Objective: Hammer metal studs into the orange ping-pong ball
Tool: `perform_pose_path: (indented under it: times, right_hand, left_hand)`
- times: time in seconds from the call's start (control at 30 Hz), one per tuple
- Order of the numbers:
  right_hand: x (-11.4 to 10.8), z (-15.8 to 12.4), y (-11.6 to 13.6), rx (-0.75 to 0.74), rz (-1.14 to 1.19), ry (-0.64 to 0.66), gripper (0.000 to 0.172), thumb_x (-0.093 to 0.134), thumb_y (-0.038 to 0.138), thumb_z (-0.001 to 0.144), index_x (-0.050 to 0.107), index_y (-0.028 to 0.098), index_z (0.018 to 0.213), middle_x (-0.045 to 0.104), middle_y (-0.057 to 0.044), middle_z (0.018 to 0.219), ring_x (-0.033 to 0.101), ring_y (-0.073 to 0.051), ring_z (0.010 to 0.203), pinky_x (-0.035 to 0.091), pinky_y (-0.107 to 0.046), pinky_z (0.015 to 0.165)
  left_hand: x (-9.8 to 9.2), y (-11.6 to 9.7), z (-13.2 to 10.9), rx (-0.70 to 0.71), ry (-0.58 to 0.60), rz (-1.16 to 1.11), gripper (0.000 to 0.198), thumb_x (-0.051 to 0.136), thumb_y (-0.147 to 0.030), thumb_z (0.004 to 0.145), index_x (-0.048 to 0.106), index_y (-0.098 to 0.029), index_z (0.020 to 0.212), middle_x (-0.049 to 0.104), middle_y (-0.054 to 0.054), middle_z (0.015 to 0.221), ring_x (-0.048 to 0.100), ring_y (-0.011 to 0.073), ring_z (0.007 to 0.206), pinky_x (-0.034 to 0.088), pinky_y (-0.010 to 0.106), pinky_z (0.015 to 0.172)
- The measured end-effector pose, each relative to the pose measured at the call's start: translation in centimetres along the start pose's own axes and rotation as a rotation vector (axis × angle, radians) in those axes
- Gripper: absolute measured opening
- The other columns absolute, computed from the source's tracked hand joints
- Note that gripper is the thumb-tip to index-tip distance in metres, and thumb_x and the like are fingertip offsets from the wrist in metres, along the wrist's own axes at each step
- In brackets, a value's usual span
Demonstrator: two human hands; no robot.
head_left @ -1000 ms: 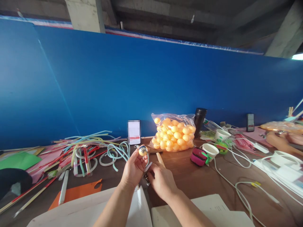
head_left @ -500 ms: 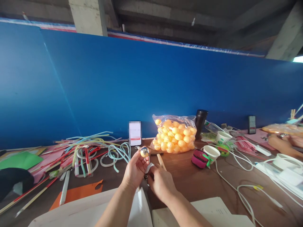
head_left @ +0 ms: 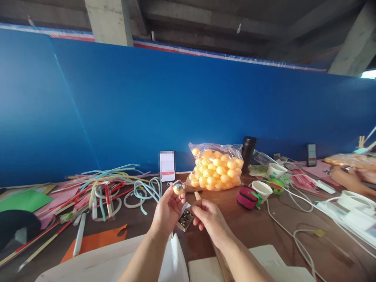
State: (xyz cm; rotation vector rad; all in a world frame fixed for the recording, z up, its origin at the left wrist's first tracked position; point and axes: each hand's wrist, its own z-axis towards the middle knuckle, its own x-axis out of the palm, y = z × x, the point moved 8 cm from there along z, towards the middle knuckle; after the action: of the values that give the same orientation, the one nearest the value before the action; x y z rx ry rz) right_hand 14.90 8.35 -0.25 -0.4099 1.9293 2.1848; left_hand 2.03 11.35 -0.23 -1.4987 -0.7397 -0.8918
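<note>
My left hand [head_left: 167, 209] is closed round a shiny metal ball [head_left: 179, 187], held up between thumb and fingers. The ball mirrors the yellow of the bag behind it. Just below that hand lies a small white box [head_left: 185, 217] with several dark, shiny metal pieces inside. At the box's right edge is my right hand [head_left: 210, 220], its fingers curled and the thumb close to the index finger. Whether anything small is between those fingertips I cannot make out. A wooden stick [head_left: 220, 260] runs beneath my right hand and forearm.
A clear bag of orange balls [head_left: 216, 169] stands behind my hands, beside a phone [head_left: 167, 166] and a black bottle [head_left: 249, 154]. Sticks and tubes [head_left: 107, 194] lie left; paper cups [head_left: 262, 188] and white cables [head_left: 305, 250] lie right. Another person's hand [head_left: 349, 176] is far right.
My right hand has moved right, off the small box, so the metal pieces in it now show. My left hand still holds the ball in nearly the same place.
</note>
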Motion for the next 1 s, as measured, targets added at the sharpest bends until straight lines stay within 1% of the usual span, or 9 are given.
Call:
perform_pose_path:
  times: [0.13, 0.27, 0.33, 0.4, 0.47, 0.6, 0.77, 0.9, 1.0]
  right_hand:
    - [0.0, 0.1, -0.3, 0.027, 0.119, 0.031, 0.028, 0.047, 0.041, 0.086, 0.057, 0.016, 0.084, 0.071, -0.008, 0.081, 0.064, -0.014, 0.056, 0.044, -0.021, 0.043]
    - [-0.4, 0.0, -0.2, 0.015, 0.063, 0.007, 0.026, 0.049, 0.040, 0.085, 0.060, 0.016, 0.081, 0.069, -0.005, 0.070, 0.063, -0.016, 0.053, 0.044, -0.022, 0.043]
    - [-0.6, -0.1, 0.1, -0.020, -0.021, -0.011, 0.022, 0.053, 0.036, 0.085, 0.064, 0.018, 0.080, 0.070, -0.004, 0.069, 0.065, -0.019, 0.058, 0.047, -0.025, 0.051]
    - [-0.5, -0.4, 0.5, -0.063, -0.123, -0.014, 0.016, 0.057, 0.030, 0.083, 0.069, 0.020, 0.079, 0.073, -0.004, 0.077, 0.068, -0.022, 0.071, 0.048, -0.027, 0.064]
    - [-0.1, -0.7, 0.9, -0.093, -0.234, -0.005, 0.013, 0.060, 0.025, 0.081, 0.073, 0.023, 0.081, 0.073, -0.004, 0.084, 0.068, -0.023, 0.080, 0.046, -0.028, 0.071]
    - [1.3, -0.9, 1.3, -0.127, -0.443, 0.010, 0.014, 0.062, 0.022, 0.079, 0.074, 0.027, 0.084, 0.071, -0.003, 0.091, 0.066, -0.023, 0.080, 0.042, -0.029, 0.068]
    - [2.7, -0.5, 1.1, -0.131, -0.604, 0.007, 0.014, 0.063, 0.018, 0.078, 0.072, 0.026, 0.085, 0.068, -0.004, 0.091, 0.065, -0.023, 0.080, 0.039, -0.028, 0.065]
    - [2.7, -0.4, 0.9, -0.125, -0.611, -0.012, 0.012, 0.062, 0.016, 0.078, 0.069, 0.025, 0.082, 0.066, -0.002, 0.088, 0.064, -0.020, 0.076, 0.039, -0.026, 0.062]
    - [2.3, -0.4, 1.0, -0.130, -0.533, -0.031, 0.013, 0.060, 0.013, 0.077, 0.067, 0.024, 0.080, 0.067, -0.002, 0.087, 0.064, -0.021, 0.075, 0.039, -0.027, 0.062]
  left_hand:
    - [-0.1, -0.1, 0.1, 0.003, 0.016, -0.001, 0.016, 0.055, -0.017, 0.086, 0.063, -0.014, 0.099, 0.070, 0.009, 0.090, 0.063, 0.0112, 0.064, 0.055, 0.021, 0.059]
    - [-0.1, -0.4, 0.1, 0.012, 0.002, 0.004, 0.015, 0.054, -0.016, 0.086, 0.064, -0.013, 0.097, 0.071, 0.009, 0.088, 0.064, 0.0112, 0.062, 0.055, 0.020, 0.057]
    - [-0.1, -0.7, 0.1, 0.023, -0.003, 0.012, 0.015, 0.054, -0.016, 0.086, 0.064, -0.012, 0.096, 0.071, 0.009, 0.085, 0.064, 0.0116, 0.061, 0.055, 0.020, 0.056]
    - [0.0, -0.7, 0.1, 0.019, -0.002, 0.012, 0.018, 0.053, -0.017, 0.087, 0.064, -0.012, 0.100, 0.071, 0.009, 0.086, 0.064, 0.0119, 0.062, 0.055, 0.020, 0.056]
    - [0.1, -0.6, 0.0, 0.014, 0.002, 0.011, 0.020, 0.053, -0.016, 0.087, 0.063, -0.013, 0.103, 0.071, 0.008, 0.086, 0.064, 0.0115, 0.061, 0.055, 0.020, 0.056]
    - [0.2, -0.5, -0.1, 0.011, -0.007, 0.012, 0.022, 0.054, -0.014, 0.085, 0.062, -0.012, 0.106, 0.071, 0.009, 0.086, 0.064, 0.0118, 0.060, 0.055, 0.021, 0.056]
    - [0.0, -0.5, 0.0, 0.002, -0.026, -0.007, 0.023, 0.054, -0.014, 0.085, 0.062, -0.012, 0.107, 0.071, 0.009, 0.084, 0.064, 0.0124, 0.060, 0.055, 0.022, 0.056]
    - [0.1, -0.6, 0.0, 0.010, -0.006, -0.023, 0.023, 0.055, -0.015, 0.085, 0.062, -0.011, 0.106, 0.070, 0.009, 0.082, 0.064, 0.0126, 0.060, 0.055, 0.022, 0.057]
    - [0.2, -0.5, -0.1, 0.003, -0.011, -0.028, 0.023, 0.054, -0.016, 0.086, 0.062, -0.011, 0.107, 0.070, 0.009, 0.083, 0.063, 0.0127, 0.060, 0.055, 0.023, 0.057]
